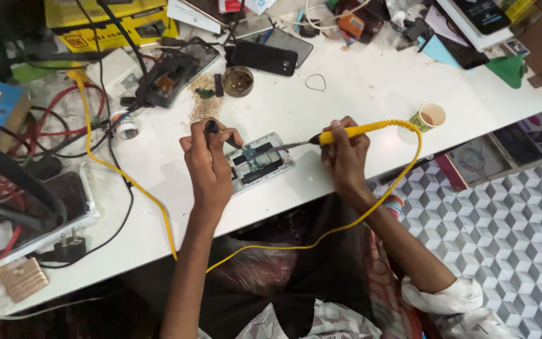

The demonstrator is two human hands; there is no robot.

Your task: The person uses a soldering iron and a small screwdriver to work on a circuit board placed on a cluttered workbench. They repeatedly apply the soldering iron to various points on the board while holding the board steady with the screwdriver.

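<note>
An opened phone lay face-down near the front edge of the white bench, its back off and board exposed, set close enough that both forearms could work over it without reaching. The right hand was closed round the yellow handle of a soldering iron, gripped low near the metal shaft, pen-fashion, probably for control of the tip, which came in from the right and sat on or just above the board's upper right part (contact itself too small to confirm). The iron's yellow cord looped off the bench edge, down past the lap and back up to the left, slack enough not to drag at the hand. The left hand rested at the phone's left side, fingers pinched on a thin dark tool, likely tweezers or a probe, angled down toward the board; the heel of that hand appeared to sit on the bench, which would steady the phone and the tool both. Behind the work, within easy reach, stood a small round tin, likely flux or tip cleaner, beside a brownish smear on the bench. Another stripped phone and a dark intact one lay further back, out of the way. A paper cup stood to the right, well apart from the iron. Tangled cables and a plug crowded the left end.
</note>
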